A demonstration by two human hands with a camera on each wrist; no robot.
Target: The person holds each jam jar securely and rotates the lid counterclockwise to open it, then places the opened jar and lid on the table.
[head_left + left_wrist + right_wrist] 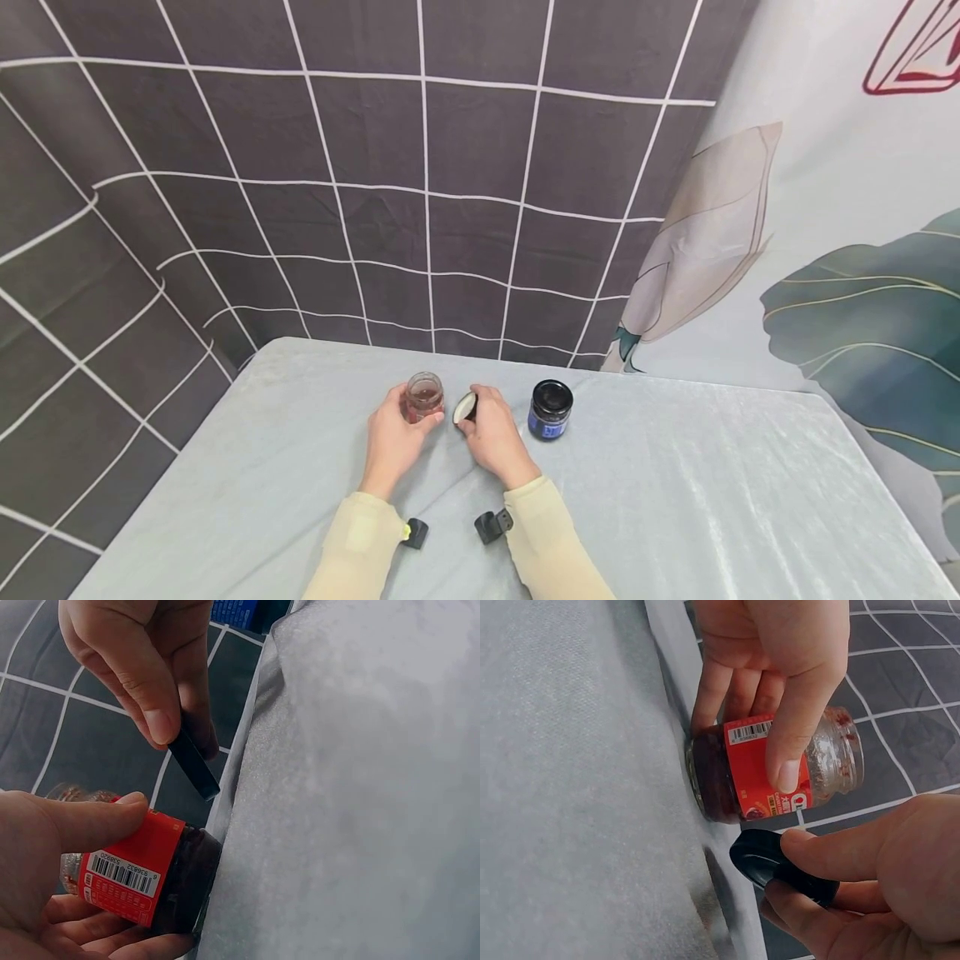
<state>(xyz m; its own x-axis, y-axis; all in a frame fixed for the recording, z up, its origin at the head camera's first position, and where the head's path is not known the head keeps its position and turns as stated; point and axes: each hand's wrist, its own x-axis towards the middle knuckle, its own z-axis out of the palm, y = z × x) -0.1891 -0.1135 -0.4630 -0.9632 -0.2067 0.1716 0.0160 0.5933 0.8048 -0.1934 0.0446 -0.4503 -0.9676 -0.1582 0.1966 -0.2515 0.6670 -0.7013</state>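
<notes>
A glass jar (425, 395) with a red label and dark contents stands uncovered on the table. My left hand (394, 435) grips it round the side, thumb across the label (139, 862). Just to the right, my right hand (496, 433) pinches a black lid (466, 407) by its rim, its pale inner side turned toward the jar. In the right wrist view the lid (769, 859) is held apart from the jar (769, 765), whose glass neck is bare.
Right of my right hand stands a second jar (551, 410) with a black lid and blue label. A pale cloth covers the table (675, 500). Behind it hangs a dark curtain (480, 233) with white grid lines. Black wrist devices (492, 526) sit by both sleeves.
</notes>
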